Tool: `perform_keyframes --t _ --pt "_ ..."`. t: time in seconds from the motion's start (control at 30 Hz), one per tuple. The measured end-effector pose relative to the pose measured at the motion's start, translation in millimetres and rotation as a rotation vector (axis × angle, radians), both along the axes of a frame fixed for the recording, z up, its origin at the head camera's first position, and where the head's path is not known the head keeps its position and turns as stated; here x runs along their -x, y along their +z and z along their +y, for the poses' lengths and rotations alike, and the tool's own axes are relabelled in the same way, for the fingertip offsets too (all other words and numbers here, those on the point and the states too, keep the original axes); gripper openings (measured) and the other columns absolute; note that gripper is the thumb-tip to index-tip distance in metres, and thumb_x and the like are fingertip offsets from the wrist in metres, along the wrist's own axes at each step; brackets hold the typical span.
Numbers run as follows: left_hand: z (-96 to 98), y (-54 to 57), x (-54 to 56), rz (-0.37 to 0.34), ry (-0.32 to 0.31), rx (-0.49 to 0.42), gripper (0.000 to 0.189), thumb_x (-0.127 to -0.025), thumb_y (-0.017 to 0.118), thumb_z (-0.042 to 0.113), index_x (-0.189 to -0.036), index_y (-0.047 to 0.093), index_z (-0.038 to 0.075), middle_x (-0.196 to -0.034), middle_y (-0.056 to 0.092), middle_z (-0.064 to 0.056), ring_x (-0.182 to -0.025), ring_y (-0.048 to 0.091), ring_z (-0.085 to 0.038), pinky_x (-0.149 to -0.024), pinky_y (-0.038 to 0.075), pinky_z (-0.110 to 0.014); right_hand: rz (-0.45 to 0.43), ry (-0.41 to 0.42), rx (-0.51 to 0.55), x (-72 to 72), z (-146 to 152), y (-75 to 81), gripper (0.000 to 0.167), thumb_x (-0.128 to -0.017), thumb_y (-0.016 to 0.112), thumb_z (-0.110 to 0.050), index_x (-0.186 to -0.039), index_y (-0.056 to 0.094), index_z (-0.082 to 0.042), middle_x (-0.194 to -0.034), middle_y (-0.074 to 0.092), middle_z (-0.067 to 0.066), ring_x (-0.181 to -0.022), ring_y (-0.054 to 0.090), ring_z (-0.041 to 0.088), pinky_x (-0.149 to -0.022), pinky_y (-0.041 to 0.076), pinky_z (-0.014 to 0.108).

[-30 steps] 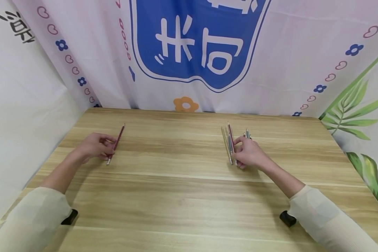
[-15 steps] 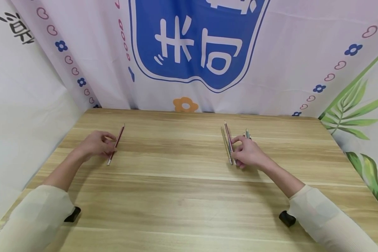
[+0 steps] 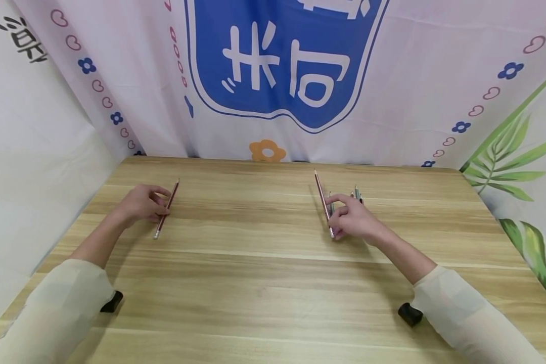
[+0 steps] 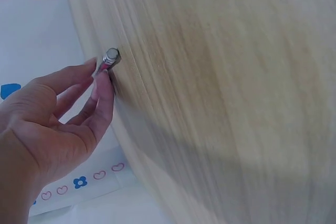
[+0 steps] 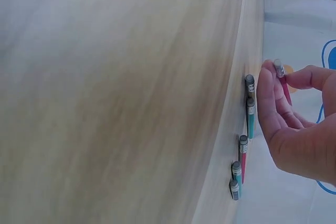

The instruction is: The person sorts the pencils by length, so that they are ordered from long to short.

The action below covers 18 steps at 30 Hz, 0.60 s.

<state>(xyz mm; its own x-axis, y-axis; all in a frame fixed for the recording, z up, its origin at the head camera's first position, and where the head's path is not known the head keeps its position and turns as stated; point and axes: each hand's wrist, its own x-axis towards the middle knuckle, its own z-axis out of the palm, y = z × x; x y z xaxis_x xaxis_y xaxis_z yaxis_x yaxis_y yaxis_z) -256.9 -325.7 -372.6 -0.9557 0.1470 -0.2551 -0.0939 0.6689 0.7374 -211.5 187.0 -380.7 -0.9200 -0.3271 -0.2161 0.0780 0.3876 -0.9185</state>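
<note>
On the left of the table, my left hand (image 3: 144, 202) pinches a dark red pencil (image 3: 175, 193) between thumb and fingers. The left wrist view shows this pencil's silver eraser end (image 4: 111, 55) right at the fingertips, close to the tabletop. My right hand (image 3: 354, 218) pinches another dark red pencil (image 3: 320, 191), its sharpened tip slanting toward the back. Seen from the right wrist, this red pencil (image 5: 285, 87) is raised off the table between thumb and fingers. Several pencils lie under and beside that hand, among them a green one (image 5: 251, 121) and a red one (image 5: 243, 156).
The wood-grain table (image 3: 255, 283) reaches back to a printed curtain (image 3: 164, 91). More pencils (image 3: 357, 192) show behind my right hand, partly covered by it. A white wall cloth (image 3: 36, 151) borders the left side.
My right hand has lifted the red pencil and carried it left, over the yellow pencil. The left hand has shifted slightly along its pencil, toward the back; that pencil has hardly moved.
</note>
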Motion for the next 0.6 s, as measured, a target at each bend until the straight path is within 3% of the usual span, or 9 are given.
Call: perform_keyframes --t 0.6 --pt "-4.5 -0.9 0.0 0.009 -0.025 -0.022 0.057 -0.090 0.070 -0.013 -0.141 0.046 -0.019 -0.098 0.058 -0.017 -0.070 0.065 -0.015 -0.065 0.066 -0.028 -0.083 0.013 0.120 4.5 -14 -3.5 0.057 -0.095 0.057 0.013 -0.149 0.042 0.004 -0.097 0.067 0.024 -0.070 0.072 0.026 -0.073 0.068 0.042"
